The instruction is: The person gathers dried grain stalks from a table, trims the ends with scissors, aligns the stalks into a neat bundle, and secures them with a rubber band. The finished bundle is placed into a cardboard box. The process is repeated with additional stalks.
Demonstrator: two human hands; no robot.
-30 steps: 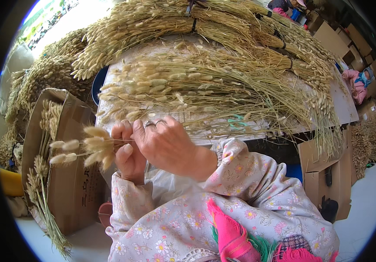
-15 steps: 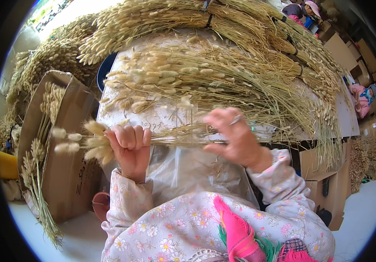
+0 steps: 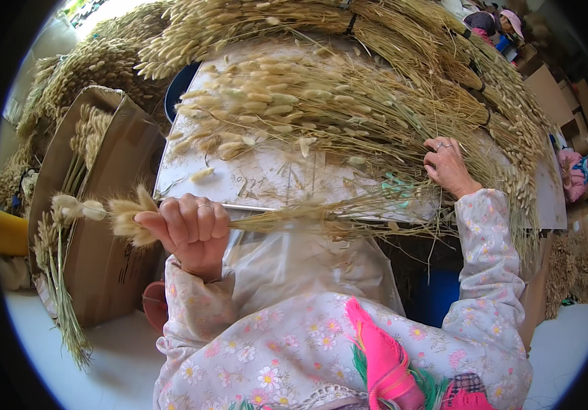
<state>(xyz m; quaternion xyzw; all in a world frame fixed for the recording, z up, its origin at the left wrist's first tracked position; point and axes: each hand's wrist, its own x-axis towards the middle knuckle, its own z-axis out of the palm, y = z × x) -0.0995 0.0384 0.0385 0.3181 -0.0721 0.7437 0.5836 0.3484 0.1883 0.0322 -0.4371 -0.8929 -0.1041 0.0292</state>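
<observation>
My left hand (image 3: 195, 232) is closed in a fist around a small bunch of dried bunny-tail grass. The bunch's fluffy pale heads (image 3: 133, 217) stick out to the left, and its thin stems (image 3: 321, 215) trail right along the table's near edge. Farther right, my right hand (image 3: 450, 166) rests at the stem ends of a loose pile of bunny-tail grass (image 3: 321, 102), its fingers curled and pinched on stems. The fingertips are partly hidden among the stalks.
Tied sheaves of grass (image 3: 403, 48) lie along the far side of the white table (image 3: 266, 176). An open cardboard box (image 3: 119, 225) with grass stands at left, near a reddish bucket (image 3: 154, 304). Other people (image 3: 496, 27) are at the far right, among cartons (image 3: 552, 96).
My right hand has moved right and away from me, from above the held stems to the loose pile. The left fist has shifted slightly left with its bunch.
</observation>
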